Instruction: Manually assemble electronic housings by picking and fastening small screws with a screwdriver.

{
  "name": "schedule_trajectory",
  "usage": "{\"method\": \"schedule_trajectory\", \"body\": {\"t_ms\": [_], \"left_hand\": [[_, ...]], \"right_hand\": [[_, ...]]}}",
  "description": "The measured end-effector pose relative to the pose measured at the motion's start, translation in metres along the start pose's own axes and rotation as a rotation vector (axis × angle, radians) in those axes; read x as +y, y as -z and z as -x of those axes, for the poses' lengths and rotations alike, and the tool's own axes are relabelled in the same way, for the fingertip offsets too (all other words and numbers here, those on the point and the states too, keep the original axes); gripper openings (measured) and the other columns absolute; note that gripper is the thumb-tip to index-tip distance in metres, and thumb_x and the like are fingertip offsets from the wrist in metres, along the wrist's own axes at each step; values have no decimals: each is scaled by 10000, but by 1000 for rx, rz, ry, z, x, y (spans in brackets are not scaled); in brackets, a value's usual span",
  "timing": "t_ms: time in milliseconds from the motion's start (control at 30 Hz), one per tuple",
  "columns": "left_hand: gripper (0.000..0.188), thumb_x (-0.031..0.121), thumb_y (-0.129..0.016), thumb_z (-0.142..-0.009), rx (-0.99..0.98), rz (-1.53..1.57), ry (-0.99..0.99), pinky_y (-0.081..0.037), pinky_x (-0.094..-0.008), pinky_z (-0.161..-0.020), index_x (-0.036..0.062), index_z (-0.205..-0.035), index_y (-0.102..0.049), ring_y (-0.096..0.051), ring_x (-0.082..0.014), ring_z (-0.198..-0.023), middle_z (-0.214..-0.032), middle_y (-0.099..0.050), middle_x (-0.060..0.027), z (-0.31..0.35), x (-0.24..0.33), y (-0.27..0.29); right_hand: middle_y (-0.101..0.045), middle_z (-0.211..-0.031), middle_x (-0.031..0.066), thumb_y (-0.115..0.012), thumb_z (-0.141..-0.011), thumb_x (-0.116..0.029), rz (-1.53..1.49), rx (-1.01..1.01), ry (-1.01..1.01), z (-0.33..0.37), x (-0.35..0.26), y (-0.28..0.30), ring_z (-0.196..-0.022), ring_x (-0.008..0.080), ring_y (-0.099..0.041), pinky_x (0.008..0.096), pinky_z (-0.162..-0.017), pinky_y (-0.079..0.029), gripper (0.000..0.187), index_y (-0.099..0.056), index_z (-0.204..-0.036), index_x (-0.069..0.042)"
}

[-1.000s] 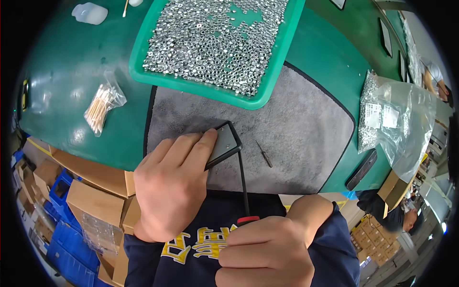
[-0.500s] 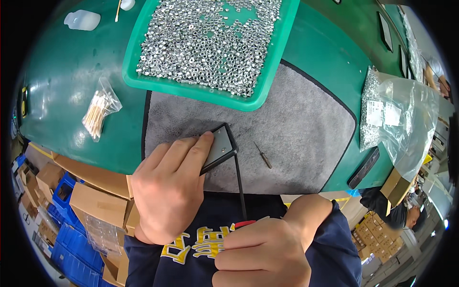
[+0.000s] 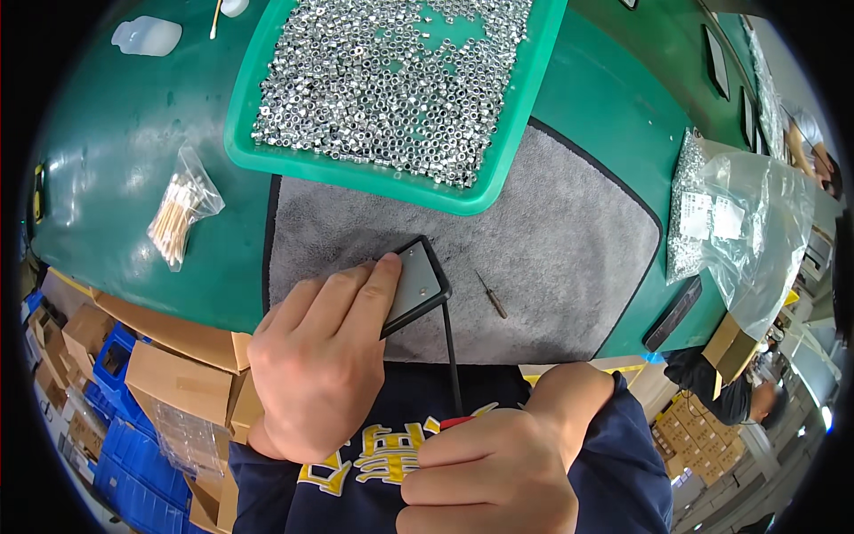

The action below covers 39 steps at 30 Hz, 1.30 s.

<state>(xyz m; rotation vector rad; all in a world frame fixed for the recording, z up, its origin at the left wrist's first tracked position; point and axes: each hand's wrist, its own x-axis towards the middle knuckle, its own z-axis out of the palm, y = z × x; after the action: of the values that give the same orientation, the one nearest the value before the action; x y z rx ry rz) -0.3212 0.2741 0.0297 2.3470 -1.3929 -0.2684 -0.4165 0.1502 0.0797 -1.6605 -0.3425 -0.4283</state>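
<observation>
My left hand [image 3: 325, 356] is closed around a flat black block with a grey metal face [image 3: 416, 285], steadying it on the grey cloth mat [image 3: 569, 240]. Small screws or holes show on the metal face. A long dark-shafted screwdriver [image 3: 453, 360] reaches from my right hand to the block's near edge; its tip is hidden there. My right hand [image 3: 494, 472] is wrapped around its handle, of which only a bit of red shows, close to my body. To the right of the block, a thin pointed tool with a short brown handle [image 3: 495, 303] lies on the mat.
A green tray [image 3: 356, 173] full of small silver nuts overlaps the mat's far side. A bag of cotton swabs [image 3: 182, 214] and a white bottle [image 3: 147, 36] are at left. On the right are a bag of metal parts [image 3: 698, 214] and a black oblong item [image 3: 673, 313].
The whole view has shifted slightly. Both hands keep their grips, and the screwdriver still meets the block's near edge.
</observation>
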Motion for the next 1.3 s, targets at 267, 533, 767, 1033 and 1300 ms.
{"method": "schedule_trajectory", "body": {"t_ms": [267,533,767,1033,1300], "left_hand": [[380,31,-720,-757,-26,12,2,-486,-302,-626,86,-1126,-790,-600,-174,-724,-981,-720,3,-6,-1,3],[353,61,-736,-776,-26,29,-22,-500,-328,-646,91,-1127,-763,-619,-211,-753,-952,-682,-14,-2,-3,9],[242,79,-759,-847,-54,69,9,-523,-352,-728,65,-1088,-764,-665,-270,-817,-1068,-722,-44,3,-5,8],[164,121,-753,-900,6,275,-45,-494,-345,-674,49,-1044,-724,-628,-256,-748,-954,-664,-60,-18,-25,42],[232,136,-792,-887,17,559,180,-512,-239,-612,-29,-1028,-711,-630,-117,-670,-835,-727,-70,-170,-61,114]], "right_hand": [[-419,-648,-5,-666,-975,-108,110,185,24,0,2,-13,-499,161,-363,285,-471,-326,357,-515,-652,-121],[-442,-656,1,-666,-984,-126,157,208,103,1,-9,-14,-509,167,-375,283,-480,-349,366,-516,-650,-119],[-351,-585,-60,-475,-1134,-288,-559,645,-54,27,-24,84,-487,71,-263,263,-431,-230,344,-565,-847,-123],[-586,-830,39,-563,-1085,-199,294,875,-524,53,73,129,-700,152,-522,276,-644,-421,174,-653,-1062,-52],[-661,-927,48,-590,-1050,-144,879,944,-321,76,89,157,-792,177,-572,290,-730,-458,194,-734,-1039,-14]]}}
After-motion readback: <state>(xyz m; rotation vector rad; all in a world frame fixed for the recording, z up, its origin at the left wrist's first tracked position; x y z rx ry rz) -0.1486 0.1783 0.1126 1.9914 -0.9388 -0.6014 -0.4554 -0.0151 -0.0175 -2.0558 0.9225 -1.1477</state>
